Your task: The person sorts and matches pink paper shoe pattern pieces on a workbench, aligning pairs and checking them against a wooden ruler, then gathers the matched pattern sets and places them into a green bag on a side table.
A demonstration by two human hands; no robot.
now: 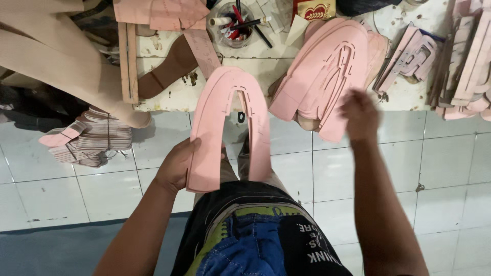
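Pink horseshoe-shaped pattern piece (227,128) hangs upright just in front of the white table's edge (169,102), our left hand (176,166) pinching its left leg. To its right, our right hand (360,115) hovers blurred over the stack of pink pieces (327,71) on the table; we cannot tell its grip. We judge we're sorting; next needs matching edges carefully.

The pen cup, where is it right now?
In the head view the pen cup stands top centre on the white table, behind the pink U-shaped pattern held in the left hand.
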